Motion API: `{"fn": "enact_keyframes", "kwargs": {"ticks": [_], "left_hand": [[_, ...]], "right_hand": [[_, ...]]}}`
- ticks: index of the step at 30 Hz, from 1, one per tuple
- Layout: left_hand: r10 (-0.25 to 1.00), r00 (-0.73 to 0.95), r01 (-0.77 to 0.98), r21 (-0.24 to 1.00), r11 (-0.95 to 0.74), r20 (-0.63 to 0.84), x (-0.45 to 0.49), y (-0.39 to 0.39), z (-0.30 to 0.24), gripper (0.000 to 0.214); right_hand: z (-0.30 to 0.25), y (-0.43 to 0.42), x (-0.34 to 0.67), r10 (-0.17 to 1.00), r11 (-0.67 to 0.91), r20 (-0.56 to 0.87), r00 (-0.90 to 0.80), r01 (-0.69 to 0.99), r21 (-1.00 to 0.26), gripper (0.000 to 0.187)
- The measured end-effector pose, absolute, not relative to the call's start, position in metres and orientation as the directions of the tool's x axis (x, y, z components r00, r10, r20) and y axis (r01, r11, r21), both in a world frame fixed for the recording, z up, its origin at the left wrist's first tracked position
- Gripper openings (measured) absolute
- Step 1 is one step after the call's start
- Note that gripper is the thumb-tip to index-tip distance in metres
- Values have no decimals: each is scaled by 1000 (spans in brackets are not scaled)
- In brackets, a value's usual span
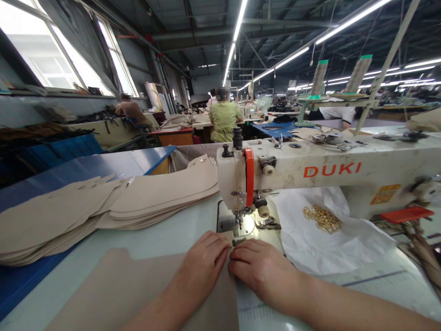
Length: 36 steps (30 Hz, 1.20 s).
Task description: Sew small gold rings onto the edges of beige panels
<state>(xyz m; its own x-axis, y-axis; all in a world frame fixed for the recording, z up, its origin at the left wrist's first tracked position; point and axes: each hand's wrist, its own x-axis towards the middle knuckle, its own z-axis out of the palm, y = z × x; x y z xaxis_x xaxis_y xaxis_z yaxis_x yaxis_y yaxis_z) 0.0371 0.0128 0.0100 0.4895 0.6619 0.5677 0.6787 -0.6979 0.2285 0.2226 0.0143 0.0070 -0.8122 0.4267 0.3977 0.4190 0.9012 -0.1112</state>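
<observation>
A sewing machine (275, 161) marked DUKI stands in front of me, its needle and presser foot above the bright metal plate (247, 225). Just on my side of the plate, my left hand (206, 257) is closed, with fingertips pinching the edge of a beige panel (144, 280). Close beside it my right hand (257, 264) is also closed, its fingertips on the same edge; the two hands almost touch. A small beige end (228, 236) shows past the left fingertips, near the presser foot. The fingertips hide what else they pinch. The panel lies flat across the table towards me.
Stacked beige panels (161, 197) lie to the left. Right of the needle, gold-coloured metal rings (324, 219) rest on a white sheet (296, 248). Two thread cones (319, 78) stand behind the machine. Farther back, a person in a yellow-green top (225, 117) sits at another table.
</observation>
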Motion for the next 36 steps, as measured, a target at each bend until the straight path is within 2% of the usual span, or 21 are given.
{"fn": "enact_keyframes", "kwargs": {"ticks": [9, 27, 36], "left_hand": [[651, 472, 682, 222, -697, 594, 38, 13, 11, 20], [693, 500, 695, 237, -679, 519, 35, 12, 10, 14], [687, 516, 704, 203, -681, 512, 35, 12, 8, 13]], "right_hand": [[9, 13, 222, 432, 898, 403, -807, 424, -116, 7], [10, 13, 220, 462, 878, 433, -774, 466, -104, 8], [9, 13, 219, 460, 876, 433, -775, 476, -79, 8]]}}
